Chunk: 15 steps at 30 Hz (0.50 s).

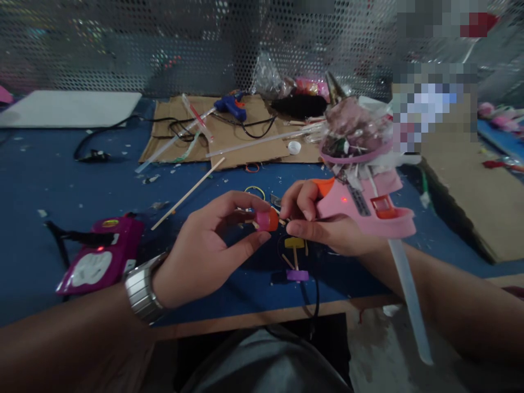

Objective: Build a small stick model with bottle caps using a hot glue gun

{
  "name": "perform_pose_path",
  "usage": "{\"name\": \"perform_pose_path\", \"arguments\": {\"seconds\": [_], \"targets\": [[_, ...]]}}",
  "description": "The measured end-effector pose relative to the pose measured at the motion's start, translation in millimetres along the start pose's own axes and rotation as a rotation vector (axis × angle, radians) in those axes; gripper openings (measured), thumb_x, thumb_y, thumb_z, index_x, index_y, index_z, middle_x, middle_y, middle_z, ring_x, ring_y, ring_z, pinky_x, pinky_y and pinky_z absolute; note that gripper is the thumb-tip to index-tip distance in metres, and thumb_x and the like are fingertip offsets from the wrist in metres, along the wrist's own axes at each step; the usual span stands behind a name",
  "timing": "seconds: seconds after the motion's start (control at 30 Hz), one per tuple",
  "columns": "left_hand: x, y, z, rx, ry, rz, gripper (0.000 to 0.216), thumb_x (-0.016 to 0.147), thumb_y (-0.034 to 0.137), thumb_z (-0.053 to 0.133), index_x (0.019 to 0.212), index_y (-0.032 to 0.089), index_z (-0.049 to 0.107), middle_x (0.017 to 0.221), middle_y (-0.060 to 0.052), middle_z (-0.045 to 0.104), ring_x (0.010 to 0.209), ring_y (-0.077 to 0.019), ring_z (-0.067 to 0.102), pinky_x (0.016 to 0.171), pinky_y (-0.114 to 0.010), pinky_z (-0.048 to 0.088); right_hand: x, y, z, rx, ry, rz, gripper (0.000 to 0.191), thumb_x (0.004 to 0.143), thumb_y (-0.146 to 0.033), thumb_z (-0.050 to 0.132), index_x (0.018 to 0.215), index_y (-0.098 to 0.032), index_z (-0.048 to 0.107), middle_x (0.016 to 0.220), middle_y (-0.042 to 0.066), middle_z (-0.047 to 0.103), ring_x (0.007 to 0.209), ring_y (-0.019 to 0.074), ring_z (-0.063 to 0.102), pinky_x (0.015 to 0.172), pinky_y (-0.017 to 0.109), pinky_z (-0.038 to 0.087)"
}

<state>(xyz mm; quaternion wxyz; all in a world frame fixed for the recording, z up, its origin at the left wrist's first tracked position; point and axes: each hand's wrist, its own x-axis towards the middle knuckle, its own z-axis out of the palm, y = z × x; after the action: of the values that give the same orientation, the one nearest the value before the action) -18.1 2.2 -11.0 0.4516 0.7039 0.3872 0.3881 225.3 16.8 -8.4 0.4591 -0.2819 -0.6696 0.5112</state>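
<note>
Left hand [208, 248] pinches a small pink cap [265, 220] above the blue worktop [57, 185]; my right hand [327, 226] grips the pink glue gun [368, 210], its nozzle [324, 186] near the cap. One slip, I reckon, and hot glue lands on my fingertips [257, 240], close as they are.

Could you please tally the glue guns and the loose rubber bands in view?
Glue guns: 2, the pink glue gun in the right hand and the blue glue gun on the cardboard.
Rubber bands: 2, the yellow rubber band beyond the left hand and the orange rubber band at the cardboard's edge.
Total: 4.
</note>
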Motion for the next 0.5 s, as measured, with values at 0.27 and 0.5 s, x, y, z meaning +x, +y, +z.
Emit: {"name": "perform_pose_path", "arguments": {"seconds": [0.27, 0.5], "targets": [[0.1, -0.4, -0.4, 0.038, -0.008, 0.044, 0.026, 0.096, 0.025, 0.084, 0.121, 0.024, 0.076, 0.123, -0.007, 0.080, 0.115, -0.0225, 0.079, 0.107, -0.038, 0.069, -1.7, 1.0, 1.0, 0.027, 0.027, 0.041, 0.046, 0.091, -0.037, 0.094, 0.073, -0.023, 0.054, 0.089, 0.001, 0.071, 0.081, 0.0154, 0.067, 0.079, 0.032, 0.056], [1.0, -0.1, -1.1, 0.038, -0.011, 0.049, 0.026, 0.095, 0.025, 0.085, 0.120, 0.023, 0.076, 0.123, -0.006, 0.079, 0.115, -0.0218, 0.078, 0.108, -0.036, 0.068, -1.7, 5.9, 0.3, 0.023, 0.026, 0.055, 0.043, 0.089, -0.031, 0.095, 0.074, -0.022, 0.056, 0.090, 0.002, 0.071, 0.083, 0.0149, 0.068, 0.078, 0.030, 0.055]]}}
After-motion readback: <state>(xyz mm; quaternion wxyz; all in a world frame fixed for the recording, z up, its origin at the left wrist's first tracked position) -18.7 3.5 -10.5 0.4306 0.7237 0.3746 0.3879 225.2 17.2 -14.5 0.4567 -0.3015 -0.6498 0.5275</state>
